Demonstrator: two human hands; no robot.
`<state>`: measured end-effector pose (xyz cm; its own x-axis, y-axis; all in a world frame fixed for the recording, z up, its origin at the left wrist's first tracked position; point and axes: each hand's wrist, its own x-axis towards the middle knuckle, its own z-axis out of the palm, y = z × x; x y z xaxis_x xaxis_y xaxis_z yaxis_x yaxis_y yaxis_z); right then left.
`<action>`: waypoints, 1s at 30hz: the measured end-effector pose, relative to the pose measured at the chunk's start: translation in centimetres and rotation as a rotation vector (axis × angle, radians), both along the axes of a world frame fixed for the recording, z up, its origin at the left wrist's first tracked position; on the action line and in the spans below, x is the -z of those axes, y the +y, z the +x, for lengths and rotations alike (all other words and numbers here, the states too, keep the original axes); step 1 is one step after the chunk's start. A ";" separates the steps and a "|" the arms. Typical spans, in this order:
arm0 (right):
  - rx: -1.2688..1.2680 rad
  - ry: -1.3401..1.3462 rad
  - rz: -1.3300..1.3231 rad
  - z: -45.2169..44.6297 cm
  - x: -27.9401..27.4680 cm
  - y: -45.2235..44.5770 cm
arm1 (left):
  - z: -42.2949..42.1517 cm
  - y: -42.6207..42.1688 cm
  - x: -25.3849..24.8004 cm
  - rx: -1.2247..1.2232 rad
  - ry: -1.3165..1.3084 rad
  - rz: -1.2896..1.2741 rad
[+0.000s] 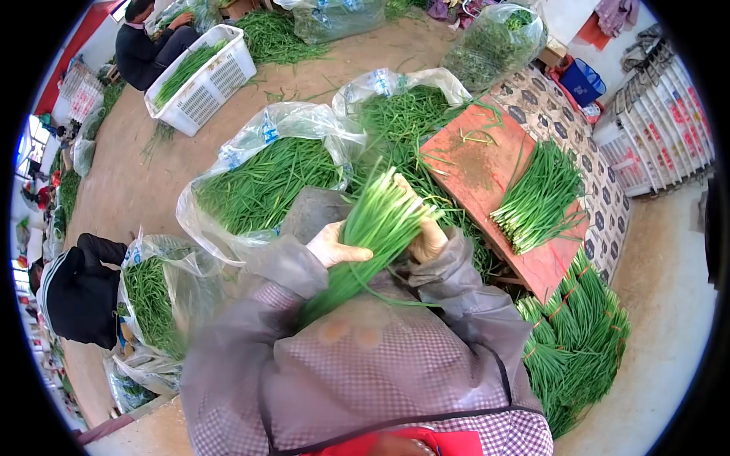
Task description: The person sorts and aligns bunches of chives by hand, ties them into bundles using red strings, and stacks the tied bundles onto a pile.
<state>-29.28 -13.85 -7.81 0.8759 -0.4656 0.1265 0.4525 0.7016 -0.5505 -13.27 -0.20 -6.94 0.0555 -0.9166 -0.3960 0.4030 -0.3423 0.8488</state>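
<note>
A loose bunch of garlic chives [376,228] slants across my lap, its white stem ends pointing up and away and its green leaves toward my left side. My left hand [334,247] is wrapped around the middle of it, thumb across the front. At the pale ends, my right hand [427,242] grips the bunch's right side; some of its fingers are hidden behind the stems. A second heap of chives [540,194] lies on a reddish board [464,156] to my right.
Open plastic bags of chives [266,182] stand in front of me. Bunches tied with red bands [585,334] are stacked below the board. A white basket [205,91] stands farther off by a seated person [148,45]. Another person [80,289] bends at left. White crates [658,129] lean at right.
</note>
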 end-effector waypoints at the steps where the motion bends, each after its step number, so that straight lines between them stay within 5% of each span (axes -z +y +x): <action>1: 0.035 -0.005 0.104 1.0 0.7 -0.2 | -0.2 0.0 0.2 0.025 -0.047 -0.007; 6: 0.104 0.211 0.172 3.5 -1.2 -1.1 | -0.6 0.2 0.9 0.090 -0.099 -0.087; 9: 0.018 0.402 -0.015 3.8 -1.5 -1.6 | -0.9 0.3 0.7 0.113 -0.091 -0.123; 15: 0.098 0.368 0.034 3.6 -1.1 -1.2 | 0.9 0.4 -1.4 0.175 -0.288 -0.076; 18: 0.137 0.307 0.043 3.8 -1.7 -0.6 | 0.9 -0.4 -2.2 -0.050 -0.109 -0.146; 22: 0.134 0.332 0.064 3.9 -1.1 -0.5 | 0.7 -1.1 -0.5 -0.286 -0.234 -0.196; 30: 0.402 0.303 0.051 3.0 -0.3 -4.7 | 2.5 0.6 -1.9 -0.309 0.036 -0.274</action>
<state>-26.33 -18.53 -7.50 0.6199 -0.7726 -0.1372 0.5175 0.5340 -0.6687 -10.79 0.40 -5.00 0.3350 -0.9308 -0.1462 0.4826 0.0363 0.8751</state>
